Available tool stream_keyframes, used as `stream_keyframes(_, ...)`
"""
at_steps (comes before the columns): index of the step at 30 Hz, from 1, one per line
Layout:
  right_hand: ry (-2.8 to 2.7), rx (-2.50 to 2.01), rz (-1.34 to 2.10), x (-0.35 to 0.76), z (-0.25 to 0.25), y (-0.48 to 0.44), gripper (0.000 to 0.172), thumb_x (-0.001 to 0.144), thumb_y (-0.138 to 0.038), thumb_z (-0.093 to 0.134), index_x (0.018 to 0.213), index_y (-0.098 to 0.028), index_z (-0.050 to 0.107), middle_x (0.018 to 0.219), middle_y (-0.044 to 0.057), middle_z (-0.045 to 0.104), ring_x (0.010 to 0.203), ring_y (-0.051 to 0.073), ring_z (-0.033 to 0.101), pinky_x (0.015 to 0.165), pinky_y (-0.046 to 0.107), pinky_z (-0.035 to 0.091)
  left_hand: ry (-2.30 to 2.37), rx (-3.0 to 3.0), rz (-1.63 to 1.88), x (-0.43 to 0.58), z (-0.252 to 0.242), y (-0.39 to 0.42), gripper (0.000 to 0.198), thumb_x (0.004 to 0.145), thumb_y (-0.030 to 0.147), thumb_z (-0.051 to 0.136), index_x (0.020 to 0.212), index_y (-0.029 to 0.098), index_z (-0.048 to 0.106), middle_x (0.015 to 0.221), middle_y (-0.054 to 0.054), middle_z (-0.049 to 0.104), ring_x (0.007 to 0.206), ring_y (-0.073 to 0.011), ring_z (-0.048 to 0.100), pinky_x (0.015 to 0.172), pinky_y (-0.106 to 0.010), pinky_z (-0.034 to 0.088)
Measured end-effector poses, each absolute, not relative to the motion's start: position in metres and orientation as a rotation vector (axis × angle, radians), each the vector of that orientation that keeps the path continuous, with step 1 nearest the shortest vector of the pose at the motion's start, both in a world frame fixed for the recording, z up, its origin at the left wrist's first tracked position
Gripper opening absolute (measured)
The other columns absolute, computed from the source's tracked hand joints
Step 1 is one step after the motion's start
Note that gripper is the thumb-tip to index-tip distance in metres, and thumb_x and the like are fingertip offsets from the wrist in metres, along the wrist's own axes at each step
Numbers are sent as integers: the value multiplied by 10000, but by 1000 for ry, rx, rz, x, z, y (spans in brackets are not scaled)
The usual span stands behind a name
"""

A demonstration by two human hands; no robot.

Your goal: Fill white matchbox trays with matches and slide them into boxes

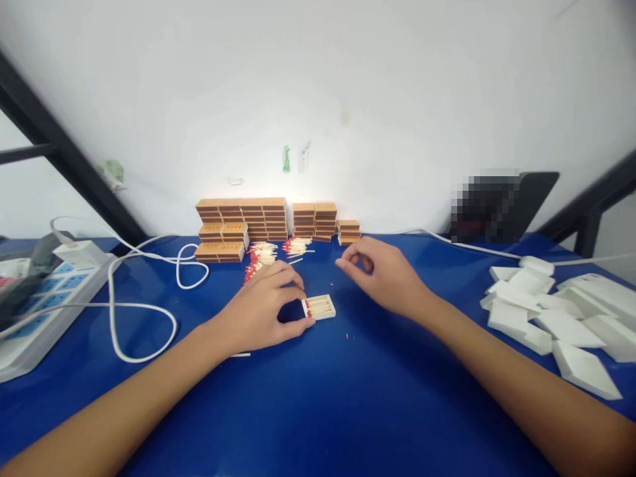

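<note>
My left hand (263,306) lies over the blue table with its thumb and fingers closed on the left end of a small white matchbox tray (334,314). Several red-headed matches (320,307) lie in the tray, their heads toward that hand. To the right and a little farther back, my right hand (380,273) is raised above the table. Its fingers are curled and the thumb tip is close to the index finger, with nothing visible between them. Behind my left hand are a larger pile of loose matches (259,257) and a smaller pile (297,246).
Stacked brown matchboxes (265,218) stand against the wall, with a short stack (348,232) behind my right hand. White empty trays (527,308) are heaped at right. A power strip (54,298) and white cable (113,318) lie at left. A dark object (536,199) leans at back right.
</note>
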State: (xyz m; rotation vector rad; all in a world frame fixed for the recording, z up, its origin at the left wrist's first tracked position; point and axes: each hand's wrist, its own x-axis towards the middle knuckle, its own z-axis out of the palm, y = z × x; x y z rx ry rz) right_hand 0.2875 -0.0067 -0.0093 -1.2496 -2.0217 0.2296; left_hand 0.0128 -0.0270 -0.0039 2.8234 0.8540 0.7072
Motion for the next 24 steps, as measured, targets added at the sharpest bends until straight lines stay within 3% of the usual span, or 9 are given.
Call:
stream_keyframes(2, -1901, -1411, 233, 304, -5, 20, 98, 941, -279, 692, 950, -191, 733, 900, 43, 699, 730, 178, 575, 755, 331, 464, 873, 2804, 711, 12, -5, -27, 214, 928, 397, 791, 1022, 205, 784, 1127, -84, 710, 1114, -260, 624, 1024, -461, 539)
stream_keyframes(6, -1646, -1697, 235, 321, 7, 66, 198, 948, -343, 693, 1028, -173, 754, 1043, 91, 754, 821, 203, 638, 814, 337, 471, 888, 2788, 690, 11, -8, -26, 256, 926, 421, 789, 1062, 204, 787, 1146, -89, 710, 1146, -274, 615, 1050, -484, 528)
stream_keyframes(8, -1539, -1862, 321, 316, 12, 80, 247, 942, -415, 717, 899, -175, 753, 956, 97, 762, 851, 229, 658, 790, 334, 456, 890, 2785, 684, 11, -9, -26, 265, 929, 428, 784, 1065, 201, 787, 1155, -91, 709, 1166, -280, 609, 1062, -493, 517)
stream_keyframes(11, -1452, -1983, 438, 303, 15, 95, 341, 879, -446, 790, 688, -181, 691, 699, 84, 681, 752, 246, 640, 706, 339, 426, 881, 2785, 678, 11, -9, -26, 259, 934, 432, 778, 1049, 199, 787, 1159, -92, 708, 1172, -284, 604, 1057, -499, 510)
stream_keyframes(17, -1283, -1931, 524, 296, 25, 96, 274, 861, -349, 787, 708, -179, 637, 584, 14, 547, 613, 181, 523, 581, 308, 384, 984, 2848, 833, 8, -4, -22, 225, 955, 399, 748, 1018, 185, 782, 1138, -94, 720, 1156, -286, 604, 1064, -511, 484)
stream_keyframes(22, -1292, -1652, 599, 297, 31, 39, 359, 966, -504, 656, 764, -215, 592, 660, -6, 555, 593, 136, 481, 553, 276, 404, 1209, 2844, 1034, 4, -2, -15, 297, 946, 446, 751, 1003, 156, 783, 1041, -105, 749, 1083, -301, 635, 1021, -533, 501)
stream_keyframes(24, -1392, -1398, 766, 290, 23, 12, 442, 905, -612, 713, 743, -219, 593, 646, -10, 546, 566, 133, 467, 522, 280, 375, 1259, 2827, 1106, 3, -2, -14, 307, 938, 453, 763, 1009, 155, 785, 1022, -104, 757, 1062, -300, 640, 1008, -528, 512)
